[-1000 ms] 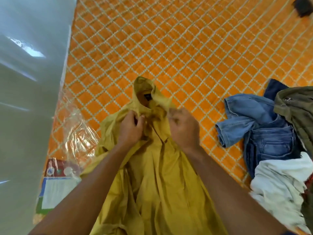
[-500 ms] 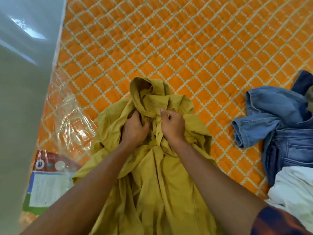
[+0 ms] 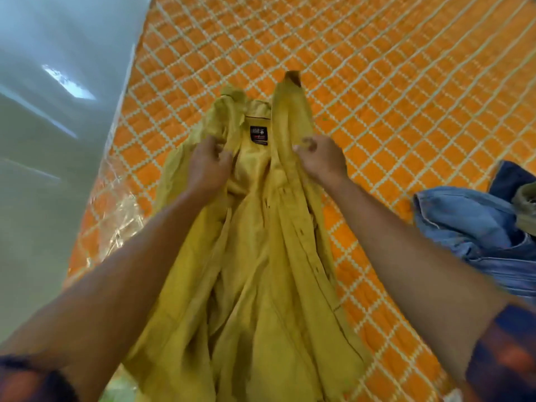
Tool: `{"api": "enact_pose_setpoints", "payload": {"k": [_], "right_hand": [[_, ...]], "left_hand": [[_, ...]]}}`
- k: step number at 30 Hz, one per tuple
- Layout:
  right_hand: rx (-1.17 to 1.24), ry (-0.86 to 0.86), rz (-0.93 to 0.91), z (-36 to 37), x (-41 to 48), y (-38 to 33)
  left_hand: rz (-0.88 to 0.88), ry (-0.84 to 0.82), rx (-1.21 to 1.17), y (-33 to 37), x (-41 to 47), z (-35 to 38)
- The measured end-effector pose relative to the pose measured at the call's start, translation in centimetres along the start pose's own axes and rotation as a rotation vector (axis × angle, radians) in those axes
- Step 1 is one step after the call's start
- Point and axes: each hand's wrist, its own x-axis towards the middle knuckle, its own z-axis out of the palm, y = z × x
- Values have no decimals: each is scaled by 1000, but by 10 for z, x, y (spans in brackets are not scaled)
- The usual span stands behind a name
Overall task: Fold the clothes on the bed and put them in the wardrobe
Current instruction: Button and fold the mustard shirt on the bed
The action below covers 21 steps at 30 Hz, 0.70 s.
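Note:
A mustard-yellow shirt (image 3: pixel 261 271) lies lengthwise on the orange quilted bed (image 3: pixel 377 97), its front spread open so the dark neck label shows. My left hand (image 3: pixel 210 163) grips the left front edge just below the collar. My right hand (image 3: pixel 322 159) grips the right front edge at the same height. The two hands are apart, holding the shirt open. The shirt's lower hem runs out of view at the bottom.
Blue jeans (image 3: pixel 475 236) lie bunched at the right edge of the bed, with an olive garment (image 3: pixel 526 207) on top. Crinkled clear plastic (image 3: pixel 116 216) covers the bed's left edge. A pale glossy floor (image 3: pixel 52 140) lies to the left.
My hands were close together at the shirt's collar; they have pulled apart, opening the shirt front and baring the neck label. The view has shifted, with the jeans farther right.

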Motion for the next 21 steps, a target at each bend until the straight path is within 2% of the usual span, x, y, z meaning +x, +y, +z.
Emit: {"api": "enact_pose_setpoints", "payload": {"k": [1,3,6,8,11,13,17,19,21], "right_hand": [[1,9,-7,11,-28,17],[-6,27,-24,34,-98,52],[-85,7,26,63,-207,109],[-153,-39,106,74,-275,145],[-237,-98,241,64,-340,172],[-262,-103,304,51,-353,180],[-86,-321,377,25,-334,185],[102,-278,355,15,-329,189],[173,-123,326,6,-337,196]], "left_hand": [[60,61,49,-13,-31,-6],[62,151,163,-52,-95,-19],[-136,247,311,-111,-189,-49],[-365,201,397,-141,-253,-66],[-453,55,477,-162,-320,-80],[-465,11,318,-164,-349,-81],[-714,169,-177,-160,-363,-87],[-774,284,-275,-161,-364,-97],[-729,352,-233,-160,-364,-114]]}}
